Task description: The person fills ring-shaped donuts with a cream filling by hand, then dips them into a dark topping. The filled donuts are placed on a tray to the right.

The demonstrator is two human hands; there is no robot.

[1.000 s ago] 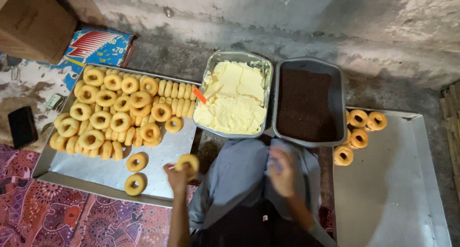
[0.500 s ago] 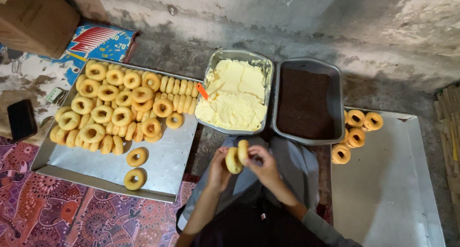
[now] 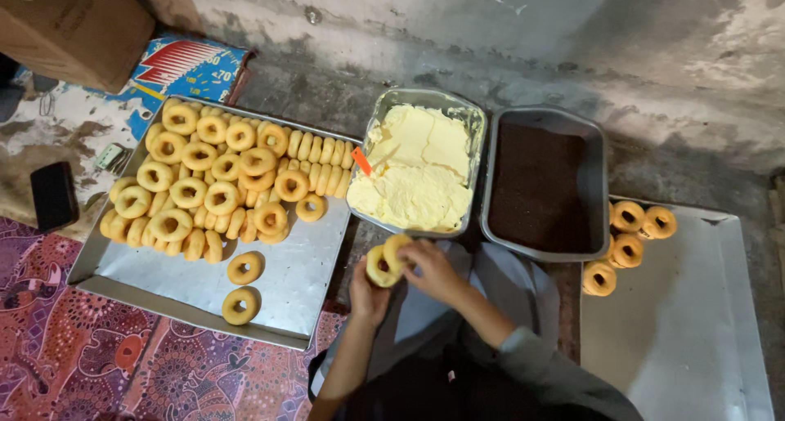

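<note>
2 hands meet low in the centre of the frame: the left hand (image 3: 368, 294) cups a split ring doughnut (image 3: 386, 260) from below, fingers curled around it, while the right hand (image 3: 432, 267) pinches its upper half from the right, forearm angled toward the lower right. Pale golden, the doughnut has 2 halves parted slightly, just below the tray of yellow cream (image 3: 419, 172).
</note>
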